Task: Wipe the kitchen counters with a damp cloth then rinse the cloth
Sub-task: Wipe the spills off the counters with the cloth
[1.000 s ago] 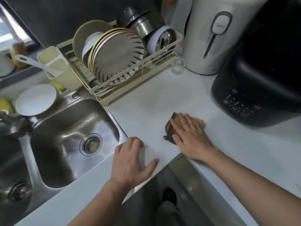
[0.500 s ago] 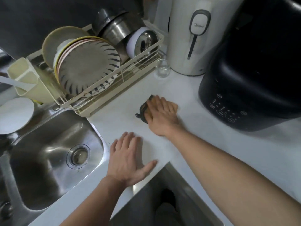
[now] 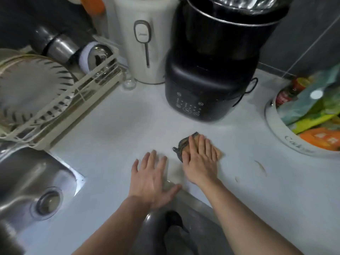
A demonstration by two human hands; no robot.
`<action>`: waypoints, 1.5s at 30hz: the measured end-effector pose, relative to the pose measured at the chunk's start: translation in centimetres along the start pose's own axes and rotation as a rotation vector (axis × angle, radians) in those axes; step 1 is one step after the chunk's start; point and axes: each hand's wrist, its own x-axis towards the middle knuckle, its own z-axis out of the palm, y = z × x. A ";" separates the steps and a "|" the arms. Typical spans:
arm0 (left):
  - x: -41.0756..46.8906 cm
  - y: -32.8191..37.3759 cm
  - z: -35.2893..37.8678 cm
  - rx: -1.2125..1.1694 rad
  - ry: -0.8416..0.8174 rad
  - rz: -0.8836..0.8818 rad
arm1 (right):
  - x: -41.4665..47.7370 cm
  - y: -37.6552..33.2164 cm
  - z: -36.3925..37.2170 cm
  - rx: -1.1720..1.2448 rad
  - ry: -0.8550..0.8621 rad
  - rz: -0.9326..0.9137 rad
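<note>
Now wiping step: right hand (image 3: 199, 159) flat, fingers straight, pressing cloth (image 3: 184, 146) on counter (image 3: 114, 129), centre frame, below black cooker (image 3: 207, 85). Left hand (image 3: 150, 179) spread, braced at counter edge. Next likely: sweep toward brown smears (image 3: 261, 167) lower right; rinse at sink (image 3: 36, 181) pending.

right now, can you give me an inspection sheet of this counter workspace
surface: white counter, brownish smears right of the cloth
job's things: cloth flat under the right grip; sink at left
clutter: dish rack with plates, small glass, white appliance, black appliance, bowl of packets
grips: left grip flat on the counter edge, holding nothing; right grip pressing the cloth, fingers straight
cables: black cord looped beside the black appliance
surroundings: grey tiled wall behind
</note>
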 end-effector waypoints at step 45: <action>4.7 17.3 3.2 0.004 -0.267 -0.031 | 0.8 18.5 -3.3 0.074 -0.021 0.109</action>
